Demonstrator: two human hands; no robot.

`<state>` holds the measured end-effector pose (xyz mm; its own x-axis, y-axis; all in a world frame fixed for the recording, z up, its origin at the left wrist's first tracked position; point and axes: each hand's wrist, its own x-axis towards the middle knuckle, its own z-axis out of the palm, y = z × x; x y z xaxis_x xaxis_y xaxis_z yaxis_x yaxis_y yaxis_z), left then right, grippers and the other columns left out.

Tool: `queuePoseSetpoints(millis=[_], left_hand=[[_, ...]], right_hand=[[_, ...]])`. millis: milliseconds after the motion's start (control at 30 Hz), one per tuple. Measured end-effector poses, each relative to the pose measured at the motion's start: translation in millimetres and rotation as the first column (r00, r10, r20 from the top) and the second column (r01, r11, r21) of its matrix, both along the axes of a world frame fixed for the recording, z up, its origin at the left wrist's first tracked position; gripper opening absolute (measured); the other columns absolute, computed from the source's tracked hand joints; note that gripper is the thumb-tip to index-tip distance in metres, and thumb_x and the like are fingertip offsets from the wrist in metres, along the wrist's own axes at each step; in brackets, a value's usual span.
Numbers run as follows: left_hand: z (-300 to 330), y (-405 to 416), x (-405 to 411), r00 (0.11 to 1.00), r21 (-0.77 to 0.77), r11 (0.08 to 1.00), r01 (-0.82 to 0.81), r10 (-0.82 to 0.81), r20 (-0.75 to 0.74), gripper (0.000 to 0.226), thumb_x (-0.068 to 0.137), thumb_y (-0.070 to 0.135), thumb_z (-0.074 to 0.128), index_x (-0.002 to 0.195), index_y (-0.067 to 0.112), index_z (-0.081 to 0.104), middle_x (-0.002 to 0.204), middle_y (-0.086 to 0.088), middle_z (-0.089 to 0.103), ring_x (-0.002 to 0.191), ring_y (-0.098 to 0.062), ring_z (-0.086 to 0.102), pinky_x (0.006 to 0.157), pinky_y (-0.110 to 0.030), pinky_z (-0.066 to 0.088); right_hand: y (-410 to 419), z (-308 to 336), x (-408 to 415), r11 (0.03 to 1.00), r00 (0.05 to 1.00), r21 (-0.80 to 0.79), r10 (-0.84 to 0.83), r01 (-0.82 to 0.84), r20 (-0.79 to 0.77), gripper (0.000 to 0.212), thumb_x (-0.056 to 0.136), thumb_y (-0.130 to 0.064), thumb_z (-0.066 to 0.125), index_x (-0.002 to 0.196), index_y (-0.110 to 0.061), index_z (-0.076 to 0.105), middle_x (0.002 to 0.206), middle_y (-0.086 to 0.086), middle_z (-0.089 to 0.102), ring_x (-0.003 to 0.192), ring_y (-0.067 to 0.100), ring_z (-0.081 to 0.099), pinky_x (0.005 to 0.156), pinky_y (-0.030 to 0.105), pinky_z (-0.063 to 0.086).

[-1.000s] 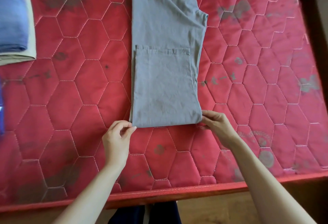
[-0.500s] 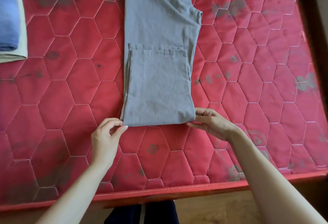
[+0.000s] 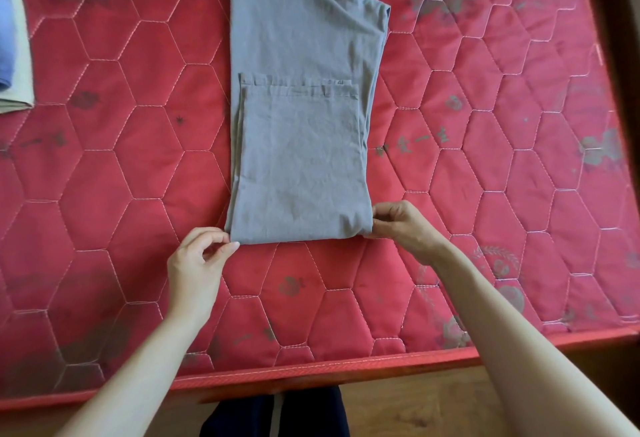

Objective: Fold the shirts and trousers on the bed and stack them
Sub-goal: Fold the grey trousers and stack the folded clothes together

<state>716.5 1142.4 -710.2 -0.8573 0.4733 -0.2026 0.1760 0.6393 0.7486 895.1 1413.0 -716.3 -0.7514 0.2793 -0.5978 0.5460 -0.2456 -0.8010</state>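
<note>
Trousers in grey are lying flat on the red mattress, stretching away from both hands toward the far side. The leg ends are already lying folded back over the middle part, so one fold looks done. The hems are sitting about halfway up the cloth, well past the fingertips.

The left hand is pinching the near left corner of the fold between thumb and fingers. The right hand is pinching the near right corner the same way. Both hands are narrow and curled, holding cloth, not spread wide.

Out past the left hand, near the far left edge of the view, a small pile of folded clothes is sitting, blue on top of pale. So some folding looks finished, and this pair is probably waiting for one more fold before going on that pile. I cannot tell how many clothes are left, because only part of the bed is showing.

The near edge of the mattress is running just behind both wrists. Beyond the fingers, red mattress is showing on both sides of the trousers. To the right of the right hand, the mattress is ending at a dark edge.
</note>
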Motion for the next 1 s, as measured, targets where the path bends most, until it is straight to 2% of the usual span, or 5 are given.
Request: queuePoseSetpoints(millis=[367,500,667,833,1000], left_hand=[[1,1,0,0.978,-0.007,0.999,-0.043,0.043,0.206,0.015,0.082,0.009,0.073,0.093,0.016,0.065,0.091,0.006,0.068,0.082,-0.012,0.063,0.07,-0.005,0.042],[6,13,-1,0.937,0.073,0.996,-0.056,0.027,0.347,0.031,0.085,0.012,0.071,0.11,0.027,0.059,0.105,0.017,0.067,0.097,0.0,0.063,0.082,-0.014,0.045],[0,29,8,0.896,0.078,0.995,-0.067,0.026,0.443,0.031,0.094,0.016,0.059,0.124,0.02,0.052,0.111,0.012,0.065,0.104,0.0,0.061,0.086,-0.02,0.044],[-2,32,3,0.923,0.028,0.996,-0.082,0.065,0.378,0.012,0.095,0.023,0.058,0.105,0.017,0.059,0.096,0.005,0.069,0.093,-0.014,0.064,0.076,-0.021,0.047],[-3,62,-32,0.935,0.04,0.991,-0.128,0.107,0.338,0.025,0.091,0.033,0.063,0.111,0.02,0.06,0.1,0.002,0.069,0.093,-0.012,0.063,0.077,-0.026,0.047]], right_hand=[[-14,6,26,0.995,0.997,0.08,-0.066,0.061,0.051,0.027,0.092,0.005,0.053,0.106,-0.011,0.07,0.106,0.004,0.071,0.096,0.011,0.062,0.091,0.023,0.046],[-29,22,17,0.983,0.997,0.179,-0.058,0.048,0.051,0.028,0.088,-0.029,0.058,0.114,-0.028,0.067,0.113,-0.009,0.069,0.112,0.007,0.059,0.096,0.022,0.043],[-76,12,6,0.785,0.957,0.586,-0.285,0.201,0.052,0.026,0.094,-0.026,0.06,0.086,-0.001,0.058,0.074,0.008,0.056,0.072,0.019,0.049,0.068,0.034,0.038],[-85,11,-5,0.75,0.891,0.586,-0.442,0.306,0.102,0.036,0.097,-0.021,0.053,0.063,-0.021,0.042,0.064,-0.012,0.042,0.075,0.015,0.041,0.063,0.029,0.031],[-62,15,-41,0.745,0.858,0.552,-0.504,0.373,0.1,0.028,0.097,-0.034,0.051,0.12,-0.021,0.061,0.095,-0.011,0.063,0.091,0.005,0.055,0.083,0.028,0.042]])
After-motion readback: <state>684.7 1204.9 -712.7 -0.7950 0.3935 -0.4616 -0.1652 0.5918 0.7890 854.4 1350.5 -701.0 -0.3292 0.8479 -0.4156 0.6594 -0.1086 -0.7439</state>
